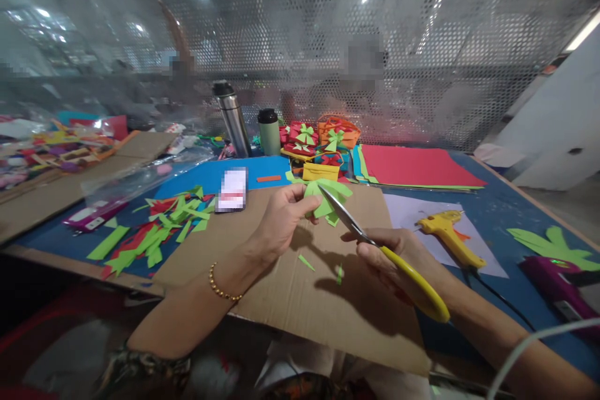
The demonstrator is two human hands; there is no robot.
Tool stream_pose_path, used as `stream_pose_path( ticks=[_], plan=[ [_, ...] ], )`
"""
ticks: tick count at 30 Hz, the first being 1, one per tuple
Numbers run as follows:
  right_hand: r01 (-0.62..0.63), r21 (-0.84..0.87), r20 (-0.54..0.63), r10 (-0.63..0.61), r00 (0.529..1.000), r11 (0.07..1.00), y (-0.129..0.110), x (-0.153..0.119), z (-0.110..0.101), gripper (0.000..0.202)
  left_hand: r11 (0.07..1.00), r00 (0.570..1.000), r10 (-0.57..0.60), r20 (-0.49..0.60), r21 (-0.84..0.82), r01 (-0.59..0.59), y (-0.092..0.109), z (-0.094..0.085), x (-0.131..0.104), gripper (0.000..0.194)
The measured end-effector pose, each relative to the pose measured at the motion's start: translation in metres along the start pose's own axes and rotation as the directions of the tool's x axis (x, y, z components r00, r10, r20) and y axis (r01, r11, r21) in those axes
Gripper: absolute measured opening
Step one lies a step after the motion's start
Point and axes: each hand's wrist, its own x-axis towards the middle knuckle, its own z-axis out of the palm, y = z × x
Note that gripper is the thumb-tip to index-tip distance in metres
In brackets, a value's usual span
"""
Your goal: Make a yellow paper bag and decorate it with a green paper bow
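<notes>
My left hand (284,220) pinches a light green paper piece (341,190) with several petal-like strips, above a brown cardboard sheet (272,290). A gold beaded bracelet is on that wrist. My right hand (391,262) is wrapped round the yellow handles of a pair of scissors (415,281). The scissor blades point up and left, with their tips at the green paper. Two small green scraps (306,262) lie on the cardboard below my hands.
Green and red paper strips (164,228) and a phone (232,189) lie left. Behind stand a steel flask (233,122), a green bottle (269,132) and small paper bags (321,171). At right are red sheets (417,165), a yellow glue gun (452,237) and a purple device (555,284).
</notes>
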Motion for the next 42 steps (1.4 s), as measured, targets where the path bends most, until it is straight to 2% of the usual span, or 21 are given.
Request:
stream_pose_path(
  ticks=[4,8,14,25,31,37,42],
  plan=[
    [0.021,0.010,0.031,-0.021,0.999,1.000,0.010,0.001,-0.001,0.071,0.998,0.992,0.065,-0.105,0.022,-0.063,0.004,-0.003,0.003,0.021],
    [0.059,0.016,0.049,-0.059,0.997,0.998,0.015,0.001,-0.001,0.067,0.994,0.976,0.111,-0.185,0.036,-0.107,0.007,-0.005,0.004,0.022],
    [0.046,0.017,0.028,-0.047,0.999,0.999,0.009,-0.001,0.001,0.064,0.994,0.981,0.106,-0.164,0.038,-0.101,0.005,-0.002,0.003,0.024],
    [0.017,-0.010,0.009,-0.017,1.000,1.000,0.010,0.001,0.005,0.072,0.996,0.988,0.082,-0.130,0.043,-0.077,-0.002,0.002,-0.002,0.023],
    [0.017,0.036,0.015,-0.018,1.000,0.999,0.009,0.001,0.006,0.078,0.995,0.986,0.095,-0.134,0.036,-0.091,-0.003,0.002,-0.001,0.026],
    [-0.040,0.007,0.013,0.040,0.999,0.999,0.006,0.000,0.008,0.088,0.997,0.990,0.081,-0.117,0.019,-0.079,-0.003,0.002,-0.002,0.026],
    [-0.055,0.002,0.014,0.055,0.998,0.999,0.002,-0.001,0.008,0.089,0.997,0.990,0.071,-0.119,0.022,-0.069,-0.003,0.003,-0.003,0.025]
  ],
)
